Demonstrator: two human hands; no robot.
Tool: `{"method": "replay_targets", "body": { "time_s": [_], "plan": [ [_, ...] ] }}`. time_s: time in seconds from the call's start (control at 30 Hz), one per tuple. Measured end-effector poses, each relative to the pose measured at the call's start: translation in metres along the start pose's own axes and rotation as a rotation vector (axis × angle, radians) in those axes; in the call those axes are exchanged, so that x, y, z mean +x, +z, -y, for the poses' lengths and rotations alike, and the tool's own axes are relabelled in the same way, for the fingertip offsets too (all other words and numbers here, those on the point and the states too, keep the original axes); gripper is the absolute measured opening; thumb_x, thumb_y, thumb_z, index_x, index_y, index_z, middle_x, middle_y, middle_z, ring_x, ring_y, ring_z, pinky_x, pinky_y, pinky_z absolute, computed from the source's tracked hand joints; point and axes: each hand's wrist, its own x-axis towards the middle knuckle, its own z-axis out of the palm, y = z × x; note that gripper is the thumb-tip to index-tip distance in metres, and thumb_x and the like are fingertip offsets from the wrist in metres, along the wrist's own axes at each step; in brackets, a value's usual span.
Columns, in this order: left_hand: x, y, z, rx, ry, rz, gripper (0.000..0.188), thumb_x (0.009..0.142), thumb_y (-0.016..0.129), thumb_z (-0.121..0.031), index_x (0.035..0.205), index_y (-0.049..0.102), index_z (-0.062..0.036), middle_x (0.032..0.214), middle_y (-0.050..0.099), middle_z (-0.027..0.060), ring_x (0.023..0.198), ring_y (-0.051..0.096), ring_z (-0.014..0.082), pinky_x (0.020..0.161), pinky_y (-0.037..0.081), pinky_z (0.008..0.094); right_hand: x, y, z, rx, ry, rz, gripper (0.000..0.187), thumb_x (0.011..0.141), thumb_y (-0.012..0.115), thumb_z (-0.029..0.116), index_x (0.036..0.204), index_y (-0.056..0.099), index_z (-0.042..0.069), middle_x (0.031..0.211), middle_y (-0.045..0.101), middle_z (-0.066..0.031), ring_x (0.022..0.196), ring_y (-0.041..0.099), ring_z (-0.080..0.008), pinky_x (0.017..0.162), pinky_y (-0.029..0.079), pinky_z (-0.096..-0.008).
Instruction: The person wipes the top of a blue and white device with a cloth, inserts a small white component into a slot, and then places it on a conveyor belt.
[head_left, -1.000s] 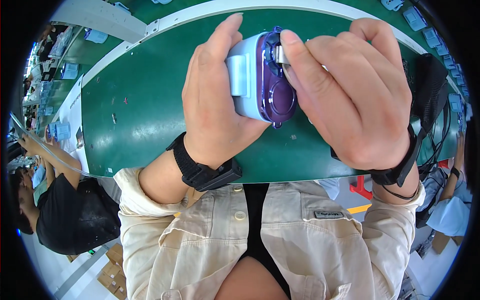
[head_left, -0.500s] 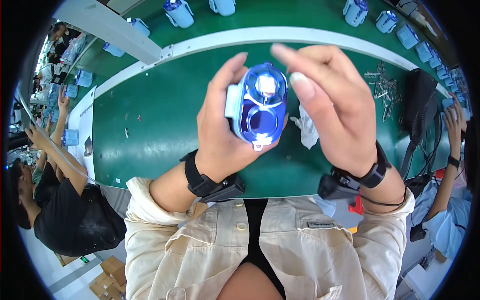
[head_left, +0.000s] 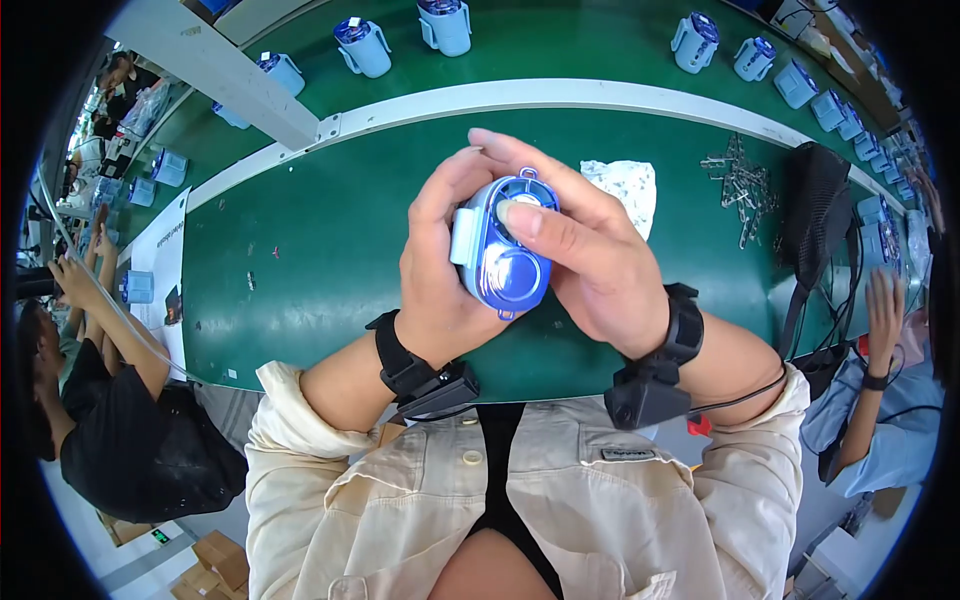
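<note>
Left hand (head_left: 428,265) fingers wrapped round blue device (head_left: 496,262), held above bench (head_left: 330,310), glossy end (head_left: 515,282) up, likely so thumb can reach it. Right hand (head_left: 608,275) fingers grasp it too, thumb on glossy end. Metal pieces (head_left: 742,190) heaped right, presumably for easy reach.

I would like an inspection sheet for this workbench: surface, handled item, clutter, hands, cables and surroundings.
Surface: green tabletop, tiny bits on its left.
Handled item: blue device, glossy top, between both hands.
Clutter: small metal parts piled at right; white patterned sheet; black bag.
Hands: left hand holds the device's side; right hand cups the other, thumb on top.
Cables: dark cables beside the bag.
Surroundings: similar blue devices beyond the white rail; people at both sides.
</note>
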Motion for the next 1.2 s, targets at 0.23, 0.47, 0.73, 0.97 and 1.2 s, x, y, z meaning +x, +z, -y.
{"method": "replay_targets", "body": {
  "time_s": [0.23, 0.47, 0.73, 0.97, 1.2],
  "plan": [
    [0.003, 0.002, 0.011, 0.022, -0.073, -0.108, 0.111, 0.063, 0.089, -0.016, 0.143, 0.015, -0.0017, 0.131, 0.042, 0.0214, 0.118, 0.050, 0.0318, 0.101, 0.041, 0.0425, 0.022, -0.006, 0.011, 0.111, 0.161, 0.002, 0.046, 0.095, 0.056, 0.022, 0.136, 0.048, 0.002, 0.116, 0.060, -0.0062, 0.104, 0.058, -0.0132, 0.092, 0.047, -0.0297],
    [0.001, -0.004, 0.016, 0.080, -0.147, -0.164, 0.114, 0.061, 0.091, -0.026, 0.142, 0.016, -0.0007, 0.139, 0.028, 0.0239, 0.127, 0.038, 0.0365, 0.105, 0.035, 0.0466, 0.120, -0.097, 0.034, -0.309, -0.014, -0.326, 0.033, 0.095, 0.055, 0.024, 0.123, 0.061, 0.007, 0.107, 0.064, -0.0024, 0.093, 0.061, -0.0127, 0.080, 0.050, -0.0295],
    [0.004, -0.007, 0.019, 0.088, -0.111, -0.161, 0.112, 0.066, 0.088, -0.023, 0.143, 0.010, 0.0001, 0.142, 0.026, 0.0206, 0.130, 0.037, 0.0350, 0.109, 0.031, 0.0468, 0.202, -0.217, 0.048, -1.107, -0.122, -0.698, 0.041, 0.091, 0.059, 0.030, 0.123, 0.063, 0.004, 0.111, 0.067, -0.0120, 0.102, 0.063, -0.0251, 0.088, 0.049, -0.0345],
    [-0.001, -0.009, 0.015, 0.097, -0.095, -0.170, 0.108, 0.069, 0.087, -0.021, 0.142, 0.011, 0.0005, 0.143, 0.025, 0.0204, 0.129, 0.037, 0.0356, 0.109, 0.031, 0.0466, 0.228, -0.101, 0.022, -1.707, -0.353, -0.446, 0.068, 0.079, 0.070, 0.041, 0.132, 0.053, 0.001, 0.122, 0.061, -0.0227, 0.113, 0.058, -0.0372, 0.099, 0.045, -0.0418],
    [0.004, -0.009, 0.013, 0.057, -0.246, -0.280, 0.102, 0.069, 0.085, -0.021, 0.144, 0.018, -0.0003, 0.136, 0.034, 0.0245, 0.127, 0.037, 0.0374, 0.105, 0.034, 0.0459, 0.193, -0.111, 0.040, -1.097, 0.063, 0.087, 0.082, 0.073, 0.079, 0.010, 0.142, 0.036, -0.001, 0.126, 0.060, -0.0185, 0.113, 0.060, -0.0256, 0.095, 0.048, -0.0348]
  ]
}}
